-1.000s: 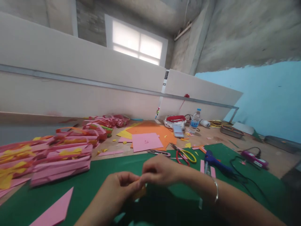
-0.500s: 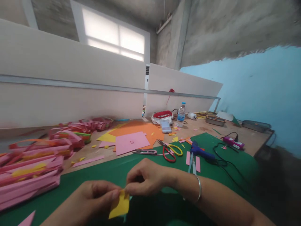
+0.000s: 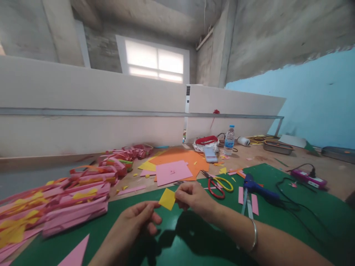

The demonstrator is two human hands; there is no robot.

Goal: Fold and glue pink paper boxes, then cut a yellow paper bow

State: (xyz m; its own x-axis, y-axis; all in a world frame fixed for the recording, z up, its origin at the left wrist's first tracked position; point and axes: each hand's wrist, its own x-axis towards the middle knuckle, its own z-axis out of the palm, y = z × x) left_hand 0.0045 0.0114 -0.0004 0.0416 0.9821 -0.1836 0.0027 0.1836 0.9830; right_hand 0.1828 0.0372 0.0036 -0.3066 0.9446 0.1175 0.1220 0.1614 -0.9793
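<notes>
My right hand [image 3: 194,197] pinches a small yellow paper square [image 3: 167,198] by its right corner and holds it up over the green cutting mat [image 3: 277,218]. Just below and left of the square is my left hand [image 3: 138,218], fingers loosely curled with nothing in them, the fingertips close to its lower corner. A bangle sits on my right wrist.
Red and yellow scissors [image 3: 219,183] and a blue glue gun [image 3: 259,188] with its cable lie on the mat to the right. Pink [image 3: 173,171] and orange sheets [image 3: 180,157] lie behind. Folded pink paper pieces [image 3: 74,199] pile at the left. A water bottle [image 3: 229,139] stands at the back.
Both hands held the yellow square low between them; now my right hand alone has raised it, and my left hand has let go. The camera has tilted and shifted.
</notes>
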